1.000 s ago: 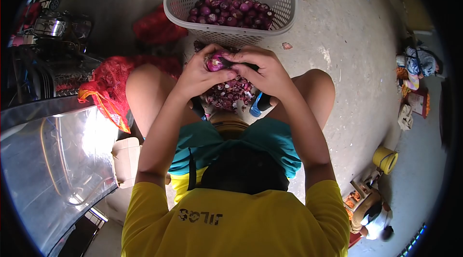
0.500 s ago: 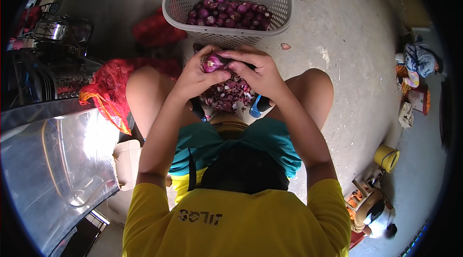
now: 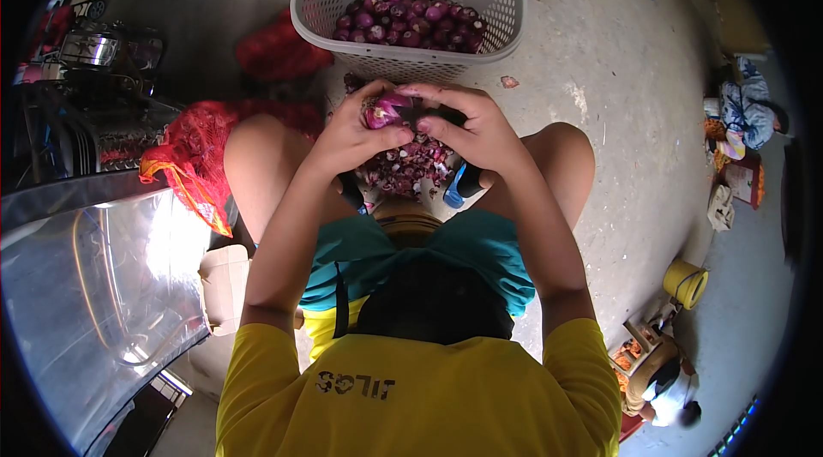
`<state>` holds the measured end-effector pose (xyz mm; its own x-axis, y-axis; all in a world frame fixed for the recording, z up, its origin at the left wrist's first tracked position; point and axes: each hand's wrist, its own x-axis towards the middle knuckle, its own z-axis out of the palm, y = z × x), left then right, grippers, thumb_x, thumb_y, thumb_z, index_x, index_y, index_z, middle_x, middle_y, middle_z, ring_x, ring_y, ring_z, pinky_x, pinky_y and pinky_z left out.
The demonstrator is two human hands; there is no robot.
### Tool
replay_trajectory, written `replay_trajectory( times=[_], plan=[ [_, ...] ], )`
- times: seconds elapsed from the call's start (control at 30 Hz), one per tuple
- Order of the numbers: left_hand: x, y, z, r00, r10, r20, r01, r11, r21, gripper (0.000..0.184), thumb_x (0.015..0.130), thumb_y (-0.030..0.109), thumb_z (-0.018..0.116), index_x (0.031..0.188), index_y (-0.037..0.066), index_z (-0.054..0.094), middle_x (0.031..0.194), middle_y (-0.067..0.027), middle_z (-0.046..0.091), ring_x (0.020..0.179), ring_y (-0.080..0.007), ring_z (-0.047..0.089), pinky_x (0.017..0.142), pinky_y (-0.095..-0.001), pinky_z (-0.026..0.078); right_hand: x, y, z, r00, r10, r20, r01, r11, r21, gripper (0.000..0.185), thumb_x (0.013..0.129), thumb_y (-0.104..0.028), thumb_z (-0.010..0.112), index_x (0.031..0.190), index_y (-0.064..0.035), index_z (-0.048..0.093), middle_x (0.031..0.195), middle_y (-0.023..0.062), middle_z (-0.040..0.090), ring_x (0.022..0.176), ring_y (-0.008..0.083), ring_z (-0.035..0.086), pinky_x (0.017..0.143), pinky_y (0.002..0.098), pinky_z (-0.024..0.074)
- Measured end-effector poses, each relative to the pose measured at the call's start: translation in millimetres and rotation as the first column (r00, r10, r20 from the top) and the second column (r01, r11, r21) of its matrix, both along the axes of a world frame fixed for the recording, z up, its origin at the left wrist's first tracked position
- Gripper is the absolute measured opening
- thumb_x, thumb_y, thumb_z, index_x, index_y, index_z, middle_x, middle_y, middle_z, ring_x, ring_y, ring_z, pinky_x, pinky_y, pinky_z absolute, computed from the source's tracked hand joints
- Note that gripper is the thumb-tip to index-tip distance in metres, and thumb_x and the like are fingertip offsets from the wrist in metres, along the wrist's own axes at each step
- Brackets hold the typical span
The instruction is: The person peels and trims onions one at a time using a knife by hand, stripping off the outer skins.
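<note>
A purple-red onion (image 3: pixel 385 111) sits in my left hand (image 3: pixel 353 131), with the fingers curled behind it and the thumb below. My right hand (image 3: pixel 467 118) is close on its right side. Its fingertips reach the onion's upper right edge, while its thumb stands apart from them with a dark gap between. Whether a bit of skin is pinched there I cannot tell. Loose onion skins (image 3: pixel 403 167) lie in a heap on the floor under my hands, between my feet.
A grey perforated basket (image 3: pixel 310 26) with many purple onions stands just ahead. Red net bags (image 3: pixel 195 144) lie at the left, beside a shiny metal sheet (image 3: pixel 94 277). A yellow bucket (image 3: pixel 686 283) and two people, one at the lower right (image 3: pixel 669 384), are farther right.
My right hand has moved slightly right, and its thumb has drawn away from the onion. The onion stays in my left hand, slightly turned.
</note>
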<state>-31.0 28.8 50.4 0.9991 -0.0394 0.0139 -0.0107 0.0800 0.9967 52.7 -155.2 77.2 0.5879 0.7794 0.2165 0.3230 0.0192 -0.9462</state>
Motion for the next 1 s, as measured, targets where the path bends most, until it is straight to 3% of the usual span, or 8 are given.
replay_trajectory(
  times=[0.23,0.43,1.0],
  plan=[
    [2.1,3.5,-8.1,0.999,-0.022,0.041,0.024,0.998,-0.058,0.049,0.072,0.024,0.075,0.107,0.001,0.052,0.095,-0.0038,0.056,0.089,-0.0097,0.051,0.081,-0.0259,0.043,-3.5,3.9,-1.4,0.995,-0.022,0.098,0.016,0.998,0.057,0.032,0.084,-0.016,0.065,0.114,-0.0066,0.061,0.104,0.0114,0.065,0.094,0.0224,0.063,0.082,0.0310,0.0482],
    [0.9,1.5,-6.0,0.998,-0.039,0.048,0.043,0.996,-0.074,0.048,0.072,0.024,0.075,0.107,0.001,0.051,0.097,-0.0038,0.056,0.091,-0.0098,0.051,0.083,-0.0258,0.042,-2.8,4.5,-3.2,0.997,-0.015,0.077,0.011,0.998,0.054,0.028,0.084,-0.014,0.065,0.109,-0.0035,0.063,0.095,0.0107,0.066,0.085,0.0212,0.063,0.077,0.0299,0.0482],
    [-0.9,3.1,-3.6,0.997,-0.050,0.063,0.056,0.994,-0.097,0.045,0.071,0.021,0.076,0.104,0.002,0.052,0.095,-0.0024,0.055,0.090,-0.0093,0.051,0.082,-0.0254,0.042,-8.3,7.5,-0.6,0.999,-0.013,0.035,0.011,0.997,0.079,0.023,0.084,-0.009,0.064,0.106,-0.0013,0.063,0.091,0.0097,0.065,0.085,0.0185,0.063,0.076,0.0289,0.0475]
  ],
)
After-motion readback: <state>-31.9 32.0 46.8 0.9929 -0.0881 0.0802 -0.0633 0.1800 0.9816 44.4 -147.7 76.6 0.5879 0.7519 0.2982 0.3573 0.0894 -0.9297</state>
